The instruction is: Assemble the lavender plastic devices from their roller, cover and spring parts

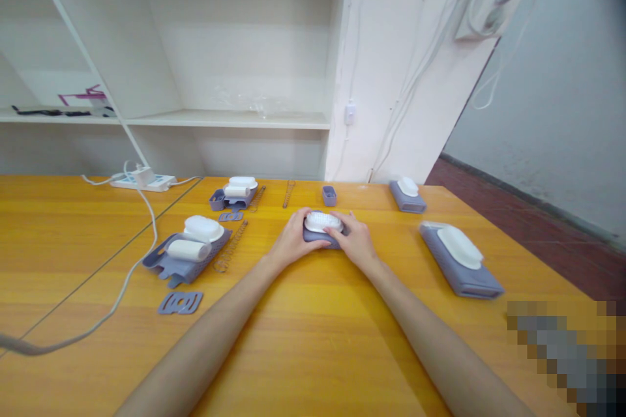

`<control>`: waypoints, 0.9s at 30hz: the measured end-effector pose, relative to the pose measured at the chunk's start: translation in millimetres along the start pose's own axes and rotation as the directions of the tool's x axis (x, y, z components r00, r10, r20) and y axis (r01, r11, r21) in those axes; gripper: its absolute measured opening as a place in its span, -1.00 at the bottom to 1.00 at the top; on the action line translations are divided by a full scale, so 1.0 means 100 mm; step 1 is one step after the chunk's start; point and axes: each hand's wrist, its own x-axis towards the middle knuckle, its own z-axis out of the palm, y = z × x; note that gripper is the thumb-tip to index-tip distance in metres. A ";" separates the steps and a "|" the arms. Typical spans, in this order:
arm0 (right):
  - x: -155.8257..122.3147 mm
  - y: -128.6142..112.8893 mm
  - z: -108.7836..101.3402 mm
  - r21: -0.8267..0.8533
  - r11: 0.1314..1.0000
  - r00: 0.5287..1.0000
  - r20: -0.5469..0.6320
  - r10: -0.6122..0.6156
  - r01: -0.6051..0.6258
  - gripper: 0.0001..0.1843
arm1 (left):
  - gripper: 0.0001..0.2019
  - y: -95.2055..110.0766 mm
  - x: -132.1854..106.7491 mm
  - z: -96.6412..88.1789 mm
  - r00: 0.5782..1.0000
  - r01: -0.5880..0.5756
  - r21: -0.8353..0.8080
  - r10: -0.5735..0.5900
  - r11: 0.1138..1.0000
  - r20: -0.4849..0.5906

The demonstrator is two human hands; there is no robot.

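A: In the head view, what do the hands hold?

B: The left hand (292,236) and the right hand (358,238) hold 1 purple-gray block (315,235) with a bumpy white piece (321,221) on top. It is at the middle of the table (313,345).

A: How open are the fingers?

B: They are bent around the 2 ends, just as far apart as the block is wide. The left thumb is along the front. The right thumb touches the white piece. Some fingertips are hidden, so I can't tell how tight they squeeze.

A: What looks done?

B: On the right, a near box (443,262) and a far box (402,201) each have a white top, so I think those 2 are put together. For the held block, I can't tell if its white piece is stuck on or just sitting there.

A: What looks left?

B: On the left are 2 groups that seem not joined yet. A near tray (195,269) carries a white roll (188,250) and a white oval (203,229). A spring (231,249) lies beside it, and a flat piece (180,303) is in front. A far tray (240,203) has a little bin (217,201) just beside it. A small cup (329,196) is behind the hands.
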 end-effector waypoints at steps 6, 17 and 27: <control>0.00 0.00 -0.01 0.038 0.997 0.998 0.026 0.059 -0.060 -0.53 | -0.27 0.00 -0.01 0.00 1.000 0.000 0.001 0.000 1.000 0.011; 0.00 -0.01 0.02 -0.015 0.998 0.998 0.020 0.060 -0.059 -0.51 | -0.27 -0.01 0.00 0.00 1.000 0.009 0.004 -0.009 1.000 0.005; 0.00 0.03 0.03 -0.056 0.998 1.000 0.020 0.004 -0.003 -0.50 | -0.24 -0.02 0.01 0.01 0.999 0.004 0.041 -0.003 0.999 -0.037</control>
